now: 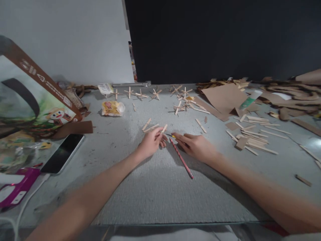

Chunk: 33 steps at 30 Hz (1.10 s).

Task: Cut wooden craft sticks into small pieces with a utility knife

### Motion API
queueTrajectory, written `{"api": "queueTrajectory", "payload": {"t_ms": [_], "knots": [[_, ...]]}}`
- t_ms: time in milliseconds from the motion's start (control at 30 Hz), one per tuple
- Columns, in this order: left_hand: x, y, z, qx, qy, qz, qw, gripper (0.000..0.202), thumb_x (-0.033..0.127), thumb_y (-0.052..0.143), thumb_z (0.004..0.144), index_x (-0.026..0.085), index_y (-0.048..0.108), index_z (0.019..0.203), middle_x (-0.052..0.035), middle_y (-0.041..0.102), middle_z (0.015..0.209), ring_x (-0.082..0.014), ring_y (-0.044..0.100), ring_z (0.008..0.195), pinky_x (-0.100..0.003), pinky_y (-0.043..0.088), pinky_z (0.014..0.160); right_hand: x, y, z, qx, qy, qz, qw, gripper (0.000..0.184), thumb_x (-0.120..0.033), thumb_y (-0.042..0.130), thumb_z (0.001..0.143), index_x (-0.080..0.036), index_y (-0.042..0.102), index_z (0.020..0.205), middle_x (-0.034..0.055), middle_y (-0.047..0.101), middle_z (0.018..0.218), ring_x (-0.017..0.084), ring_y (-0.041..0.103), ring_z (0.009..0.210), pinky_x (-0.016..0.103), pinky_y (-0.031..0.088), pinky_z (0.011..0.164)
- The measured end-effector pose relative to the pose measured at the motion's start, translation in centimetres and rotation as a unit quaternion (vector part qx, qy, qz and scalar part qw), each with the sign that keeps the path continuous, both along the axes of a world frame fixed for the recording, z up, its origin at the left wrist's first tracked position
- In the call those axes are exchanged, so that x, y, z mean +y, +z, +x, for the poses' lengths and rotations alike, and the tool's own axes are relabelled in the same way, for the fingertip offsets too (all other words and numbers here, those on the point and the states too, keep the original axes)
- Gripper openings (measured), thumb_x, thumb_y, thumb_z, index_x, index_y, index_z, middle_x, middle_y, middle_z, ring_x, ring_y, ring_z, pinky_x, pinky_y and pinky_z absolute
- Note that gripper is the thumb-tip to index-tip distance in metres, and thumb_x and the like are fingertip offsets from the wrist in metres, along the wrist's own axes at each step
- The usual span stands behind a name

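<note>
My left hand (pixel 151 143) rests on the grey table (pixel 150 187) with its fingers curled and pinched on a wooden stick (pixel 163 129). Two more sticks (pixel 149 126) lie just beyond its fingertips. My right hand (pixel 194 145) lies beside it, fingers together and stretched toward the left hand. Its fingertip touches a small yellow-tipped tool (pixel 172 136). A red pencil (pixel 181 158) lies on the table under the right hand, running back toward me.
Loose sticks (pixel 253 139) and cardboard scraps (pixel 223 98) cover the right side. Several glued stick crosses (pixel 155 93) line the back edge. A phone (pixel 62 153), a printed box (pixel 30 97) and a purple device (pixel 17 187) sit at the left. A wrapped packet (pixel 112 108) lies behind.
</note>
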<state>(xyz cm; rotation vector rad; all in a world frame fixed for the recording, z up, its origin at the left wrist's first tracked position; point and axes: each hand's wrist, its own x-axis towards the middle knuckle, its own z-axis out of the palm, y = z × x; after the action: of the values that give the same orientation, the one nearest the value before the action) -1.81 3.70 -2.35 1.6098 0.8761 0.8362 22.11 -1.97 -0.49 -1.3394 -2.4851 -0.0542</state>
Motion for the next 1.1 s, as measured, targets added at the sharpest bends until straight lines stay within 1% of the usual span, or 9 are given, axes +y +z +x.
{"api": "queueTrajectory", "payload": {"t_ms": [167, 267, 400, 500, 633, 800, 867, 1033, 1100], "knots": [[-0.2, 0.0, 0.2, 0.033, 0.021, 0.052, 0.998, 0.019, 0.027, 0.059, 0.104, 0.017, 0.067, 0.118, -0.0037, 0.073, 0.084, -0.0135, 0.068, 0.059, -0.023, 0.05, 0.053, -1.1, 2.0, -1.2, -0.063, -0.039, -0.029, 0.997, 0.045, -0.025, 0.043, 0.109, -0.021, 0.061, 0.15, 0.008, 0.077, 0.087, 0.018, 0.063, 0.063, 0.029, 0.028, 0.059], [-0.1, 0.0, 0.2, 0.015, 0.012, 0.024, 1.0, 0.022, 0.029, 0.058, 0.104, 0.017, 0.065, 0.122, -0.0024, 0.071, 0.08, -0.0135, 0.067, 0.055, -0.023, 0.051, 0.051, -1.7, 2.7, -2.1, -0.096, -0.065, -0.052, 0.992, 0.046, -0.02, 0.041, 0.107, -0.021, 0.059, 0.149, 0.0081, 0.076, 0.087, 0.019, 0.063, 0.063, 0.031, 0.024, 0.058], [0.0, 0.1, 0.1, -0.008, -0.008, -0.029, 1.0, 0.031, 0.031, 0.058, 0.104, 0.015, 0.06, 0.131, -0.0006, 0.069, 0.075, -0.0144, 0.066, 0.051, -0.024, 0.052, 0.048, -1.9, 2.8, -2.8, -0.103, -0.071, -0.074, 0.989, 0.044, -0.02, 0.041, 0.107, -0.02, 0.056, 0.148, 0.0089, 0.076, 0.089, 0.02, 0.065, 0.068, 0.032, 0.023, 0.059], [-0.4, 0.3, 0.1, 0.017, 0.008, 0.008, 1.0, 0.033, 0.029, 0.057, 0.104, 0.016, 0.062, 0.134, 0.0002, 0.067, 0.073, -0.0139, 0.063, 0.048, -0.025, 0.049, 0.047, -2.1, 3.0, -2.9, -0.112, -0.079, -0.078, 0.988, 0.045, -0.019, 0.041, 0.106, -0.021, 0.054, 0.149, 0.0093, 0.076, 0.091, 0.022, 0.067, 0.07, 0.033, 0.022, 0.059], [-0.9, 0.7, 0.2, 0.065, 0.021, 0.072, 0.995, 0.028, 0.024, 0.057, 0.103, 0.021, 0.069, 0.128, 0.0021, 0.065, 0.071, -0.0114, 0.058, 0.048, -0.023, 0.043, 0.046, -2.7, 3.8, -3.3, -0.133, -0.101, -0.079, 0.983, 0.047, -0.016, 0.04, 0.104, -0.022, 0.055, 0.148, 0.0087, 0.075, 0.089, 0.023, 0.067, 0.068, 0.034, 0.02, 0.059], [-0.6, 0.5, 0.2, 0.002, -0.002, 0.001, 1.0, 0.029, 0.031, 0.056, 0.105, 0.017, 0.063, 0.129, 0.002, 0.064, 0.073, -0.0108, 0.059, 0.047, -0.021, 0.042, 0.044, -3.0, 4.3, -4.2, -0.142, -0.122, -0.103, 0.977, 0.046, -0.016, 0.039, 0.105, -0.021, 0.054, 0.149, 0.0094, 0.076, 0.091, 0.022, 0.067, 0.066, 0.034, 0.019, 0.057], [-0.5, 0.5, 0.1, -0.005, -0.008, -0.007, 1.0, 0.033, 0.035, 0.058, 0.104, 0.016, 0.063, 0.131, 0.0015, 0.065, 0.074, -0.0109, 0.059, 0.047, -0.021, 0.042, 0.044, -2.9, 4.2, -4.3, -0.137, -0.121, -0.113, 0.977, 0.046, -0.017, 0.04, 0.106, -0.021, 0.053, 0.15, 0.0095, 0.076, 0.092, 0.022, 0.066, 0.066, 0.034, 0.019, 0.057], [-0.9, 0.9, -0.1, 0.054, 0.018, 0.076, 0.995, 0.029, 0.024, 0.059, 0.102, 0.021, 0.071, 0.128, 0.0038, 0.062, 0.069, -0.0096, 0.055, 0.048, -0.022, 0.04, 0.047, -2.8, 3.9, -3.9, -0.128, -0.111, -0.089, 0.982, 0.041, -0.016, 0.04, 0.105, -0.021, 0.056, 0.143, 0.0085, 0.075, 0.087, 0.02, 0.064, 0.063, 0.033, 0.019, 0.058], [-1.0, 1.0, -0.1, 0.05, 0.018, 0.069, 0.996, 0.026, 0.024, 0.061, 0.101, 0.022, 0.072, 0.124, 0.0041, 0.062, 0.068, -0.0094, 0.054, 0.048, -0.022, 0.04, 0.048, -2.9, 4.0, -4.0, -0.138, -0.113, -0.088, 0.98, 0.041, -0.016, 0.04, 0.104, -0.021, 0.057, 0.142, 0.0086, 0.075, 0.087, 0.02, 0.064, 0.062, 0.034, 0.018, 0.057]]}}
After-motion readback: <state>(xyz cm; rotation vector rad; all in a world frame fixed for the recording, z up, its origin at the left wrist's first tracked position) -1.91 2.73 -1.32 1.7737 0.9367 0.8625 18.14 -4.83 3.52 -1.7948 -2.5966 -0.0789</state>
